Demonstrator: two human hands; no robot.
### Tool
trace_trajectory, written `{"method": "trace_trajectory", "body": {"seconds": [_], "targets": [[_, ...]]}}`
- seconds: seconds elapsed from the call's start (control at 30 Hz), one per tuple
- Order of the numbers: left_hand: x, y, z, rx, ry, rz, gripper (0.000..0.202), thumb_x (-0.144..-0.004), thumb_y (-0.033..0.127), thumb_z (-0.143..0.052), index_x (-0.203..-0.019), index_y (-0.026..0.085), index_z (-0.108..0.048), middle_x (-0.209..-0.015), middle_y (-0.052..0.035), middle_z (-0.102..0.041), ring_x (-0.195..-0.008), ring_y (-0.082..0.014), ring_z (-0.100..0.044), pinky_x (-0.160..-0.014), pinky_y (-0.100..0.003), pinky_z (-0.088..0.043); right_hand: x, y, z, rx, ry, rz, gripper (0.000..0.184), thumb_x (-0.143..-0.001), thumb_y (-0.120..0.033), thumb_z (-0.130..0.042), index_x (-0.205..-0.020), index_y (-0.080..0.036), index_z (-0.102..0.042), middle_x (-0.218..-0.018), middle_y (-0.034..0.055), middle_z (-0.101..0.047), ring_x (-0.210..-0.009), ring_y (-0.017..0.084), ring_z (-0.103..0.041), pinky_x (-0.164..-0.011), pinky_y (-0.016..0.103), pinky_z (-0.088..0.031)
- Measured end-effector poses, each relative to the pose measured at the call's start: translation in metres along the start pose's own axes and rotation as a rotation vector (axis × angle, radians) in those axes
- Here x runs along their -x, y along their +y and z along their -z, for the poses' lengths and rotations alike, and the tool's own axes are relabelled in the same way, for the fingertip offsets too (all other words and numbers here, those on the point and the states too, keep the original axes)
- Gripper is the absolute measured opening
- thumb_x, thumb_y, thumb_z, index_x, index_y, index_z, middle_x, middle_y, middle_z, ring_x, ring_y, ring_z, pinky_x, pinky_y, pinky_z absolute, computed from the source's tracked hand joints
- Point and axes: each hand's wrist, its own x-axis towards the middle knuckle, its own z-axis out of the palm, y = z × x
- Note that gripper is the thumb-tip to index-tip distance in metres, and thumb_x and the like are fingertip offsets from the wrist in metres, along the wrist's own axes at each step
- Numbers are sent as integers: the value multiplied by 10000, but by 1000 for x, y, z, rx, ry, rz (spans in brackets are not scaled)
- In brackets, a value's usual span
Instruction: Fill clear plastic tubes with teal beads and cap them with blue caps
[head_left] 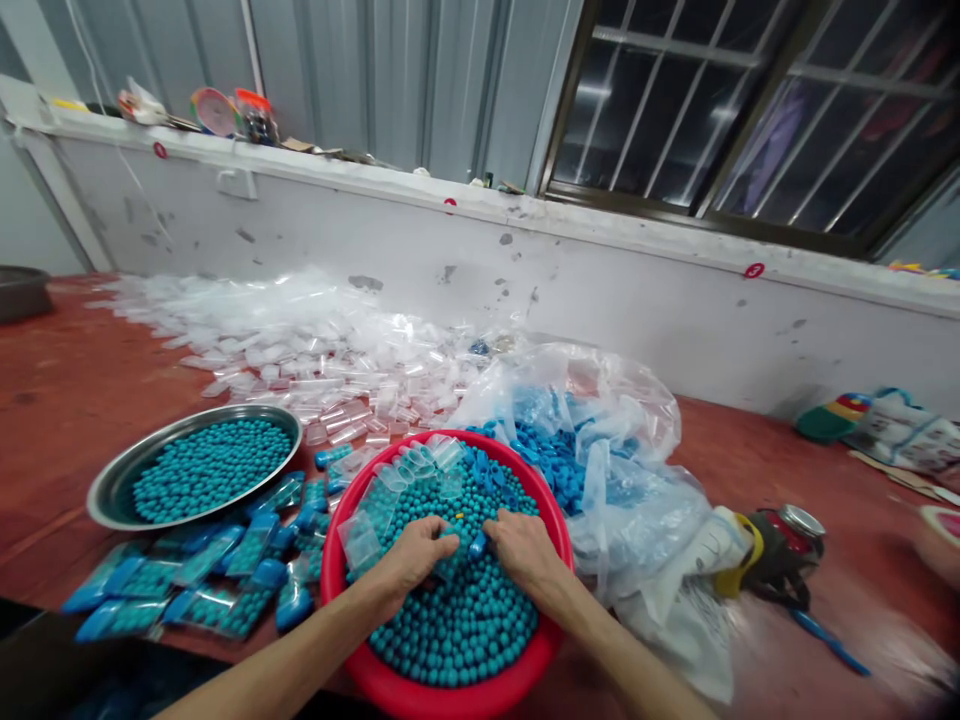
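Note:
Both my hands are over a red basin (559, 520) full of teal beads (457, 635). My left hand (417, 556) is closed around what looks like a small transparent container, mostly hidden by the fingers and hard to tell from the beads. Just to the right, my right hand (519, 548) pinches a small blue cap (478, 545) close to the left thumb. Several transparent plastic containers (409, 465) lie on the beads along the basin's back left. Loose blue caps (495, 480) lie at its back right.
Left stands a metal tray (101, 495) of teal beads. Before it lie filled, blue-capped containers (251, 545). Transparent containers (337, 350) are heaped along the wall. Behind the basin, a plastic bag (637, 400) holds blue caps (551, 450). A blue-handled tool (829, 640) lies right.

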Motion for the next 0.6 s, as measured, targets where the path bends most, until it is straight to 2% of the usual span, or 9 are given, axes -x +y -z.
{"method": "trace_trajectory", "body": {"seconds": [0.1, 0.23, 0.3, 0.4, 0.5, 0.6], "targets": [[-2, 2, -2, -31, 29, 46, 240, -632, 399, -545, -676, 185, -443, -507, 60, -488, -443, -105, -470, -422, -202, -289, -2, -4, -1, 89, 116, -18, 254, -861, -155, -376, -852, -224, -621, -979, 90, -584, -918, 239, -499, -739, 345, -352], [-2, 3, 0, -7, -18, 71, 274, -632, 445, -529, -716, 194, -460, -527, 61, -496, -411, -96, -459, -396, -191, -283, -5, 2, -1, 125, 261, -11, 216, -841, -150, -407, -803, -204, -613, -1068, 98, -557, -991, 267, -466, -796, 387, -331], [-2, 2, 1, 3, -28, 59, 297, -630, 470, -526, -726, 194, -469, -534, 60, -492, -422, -91, -450, -400, -190, -296, -5, 3, -1, 47, 262, -12, 233, -845, -120, -373, -832, -182, -597, -1001, 104, -586, -957, 243, -502, -788, 355, -348], [-1, 2, 0, 9, -21, 14, 302, -619, 464, -543, -733, 192, -476, -572, 56, -501, -493, -101, -478, -439, -199, -342, -3, -1, -1, -63, 200, 48, 216, -851, -144, -380, -967, -185, -558, -841, 55, -628, -795, 187, -573, -671, 265, -390], [-1, 1, -1, 5, -13, -16, 298, -609, 449, -550, -726, 187, -470, -573, 46, -518, -522, -117, -497, -455, -211, -356, 1, -6, -4, -120, 179, 161, 285, -842, -177, -420, -1113, -213, -499, -824, 33, -643, -778, 178, -592, -628, 231, -398], [0, 2, 3, 3, 18, -30, 295, -636, 460, -512, -723, 184, -454, -562, 34, -538, -538, -126, -513, -462, -208, -344, 9, -3, -7, -94, 165, 189, 355, -837, -119, -374, -1151, -232, -496, -826, 44, -639, -766, 181, -596, -624, 232, -404]]}}
